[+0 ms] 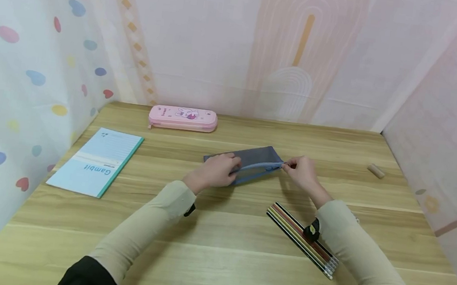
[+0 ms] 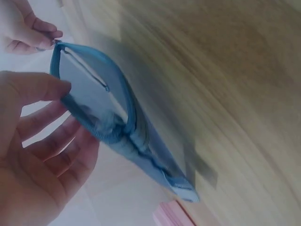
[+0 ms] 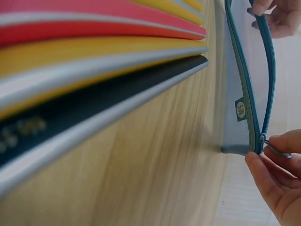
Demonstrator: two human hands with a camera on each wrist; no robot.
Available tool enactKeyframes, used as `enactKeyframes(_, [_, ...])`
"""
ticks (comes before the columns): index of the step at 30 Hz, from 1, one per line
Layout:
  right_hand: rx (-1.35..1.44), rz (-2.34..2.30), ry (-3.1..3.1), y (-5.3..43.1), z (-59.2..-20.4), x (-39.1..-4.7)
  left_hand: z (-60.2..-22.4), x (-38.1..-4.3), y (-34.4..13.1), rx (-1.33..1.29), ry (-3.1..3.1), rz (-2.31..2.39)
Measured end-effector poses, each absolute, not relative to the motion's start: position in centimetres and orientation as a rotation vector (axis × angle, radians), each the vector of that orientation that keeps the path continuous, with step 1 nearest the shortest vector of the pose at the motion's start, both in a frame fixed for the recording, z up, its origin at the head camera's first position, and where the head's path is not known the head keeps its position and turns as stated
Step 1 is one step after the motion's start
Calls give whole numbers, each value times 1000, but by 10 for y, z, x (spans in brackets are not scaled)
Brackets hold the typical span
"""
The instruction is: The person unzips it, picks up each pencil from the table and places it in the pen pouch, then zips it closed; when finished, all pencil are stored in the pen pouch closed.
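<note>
A greyish mesh zip pouch point(image 1: 254, 157) with blue zip edging lies near the middle of the table, its mouth gaping. My left hand point(image 1: 217, 169) pinches one edge of that mouth, thumb point(image 2: 51, 88) on one side and fingers behind. At the pouch's right end, my right hand point(image 1: 303, 173) grips the corner by the zip. The right wrist view shows its thumb and fingers on the zip pull point(image 3: 277, 149). A small round label point(image 3: 240, 109) sits beside the zip. Several striped pencils point(image 1: 299, 240) in black, yellow and red lie together below the right wrist.
A pink pencil case point(image 1: 183, 118) with a rabbit picture lies at the table's back edge. To the left is a light blue notebook point(image 1: 95, 162). A small tan cylindrical piece point(image 1: 375, 171) lies far right. Patterned curtains point(image 1: 206, 41) enclose the table's back and sides.
</note>
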State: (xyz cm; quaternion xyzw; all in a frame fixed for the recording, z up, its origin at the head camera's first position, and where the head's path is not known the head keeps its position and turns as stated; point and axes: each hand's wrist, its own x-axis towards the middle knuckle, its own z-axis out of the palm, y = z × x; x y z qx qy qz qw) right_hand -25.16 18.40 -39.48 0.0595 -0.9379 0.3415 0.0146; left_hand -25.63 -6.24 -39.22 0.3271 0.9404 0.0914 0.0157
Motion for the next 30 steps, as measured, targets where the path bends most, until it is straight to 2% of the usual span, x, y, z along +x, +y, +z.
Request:
enactKeyframes(19, [262,1099,-2977,204,-395,-247,-404,-261,-58,1017,2946,487])
enactKeyframes(30, [894,756,-3245,240,-389,-186,-405,-262,-63,985,2920,563])
